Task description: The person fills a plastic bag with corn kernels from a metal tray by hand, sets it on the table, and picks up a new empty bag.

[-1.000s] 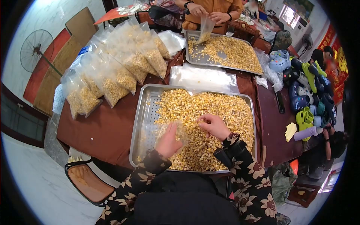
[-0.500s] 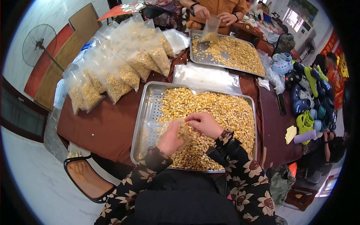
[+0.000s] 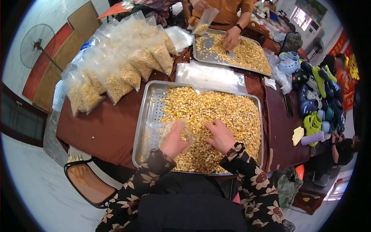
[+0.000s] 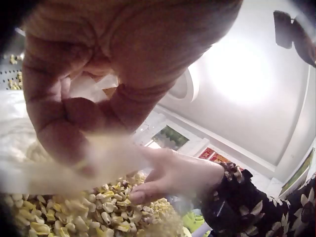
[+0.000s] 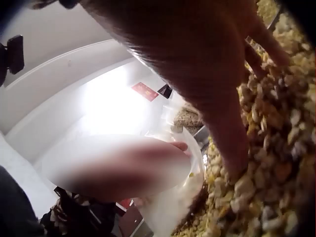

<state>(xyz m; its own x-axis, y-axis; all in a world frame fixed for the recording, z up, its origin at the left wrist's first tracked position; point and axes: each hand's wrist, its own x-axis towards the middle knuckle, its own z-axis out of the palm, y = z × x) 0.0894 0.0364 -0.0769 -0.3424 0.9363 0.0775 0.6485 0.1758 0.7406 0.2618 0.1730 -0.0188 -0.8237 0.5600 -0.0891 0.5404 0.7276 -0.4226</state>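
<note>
A metal tray (image 3: 141, 127) holds a wide heap of yellow corn kernels (image 3: 228, 112). On its left side lies a clear plastic bag (image 3: 154, 135) with kernels in it. My left hand (image 3: 173, 142) holds the bag's mouth; in the left wrist view the fingers of this hand (image 4: 94, 84) curl round the film. Just right of it, my right hand (image 3: 221, 137) is over the heap, fingers spread and pointing down. The right wrist view shows the fingertips of my right hand (image 5: 212, 84) touching the kernels.
Filled bags (image 3: 116, 83) stand at the back left. Flat empty bags (image 3: 208, 77) lie behind the tray. Across the table a person (image 3: 224, 15) works at a second tray (image 3: 208, 63). Clogs (image 3: 313, 121), a purple bottle (image 3: 312, 138) and a phone (image 3: 288, 105) are on the right.
My right hand went left to the bag's opening, then back right onto the kernels. My left hand stays at the bag. Across the table, the other person's hand has reached down into the second tray.
</note>
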